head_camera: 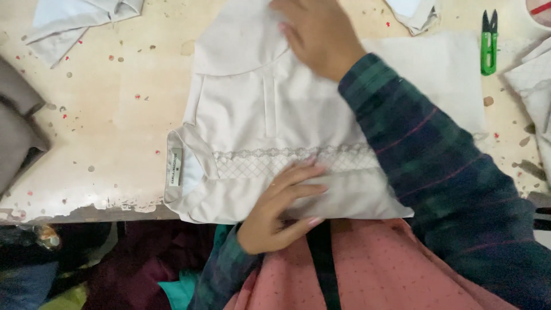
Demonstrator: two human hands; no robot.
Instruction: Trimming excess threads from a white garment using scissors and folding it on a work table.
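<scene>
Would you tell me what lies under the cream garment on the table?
Under the cream garment a white cloth shows at the right, lying on the worn table. How far it reaches beneath is hidden by the garment and sleeve.

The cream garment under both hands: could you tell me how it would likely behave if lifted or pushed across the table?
The cream garment is probably floppy: it lies flat in soft folds, so it would likely droop when lifted. It looks light and thin. Pushed, it would probably bunch rather than slide whole, since the left hand and right hand press it flat on the table.
</scene>
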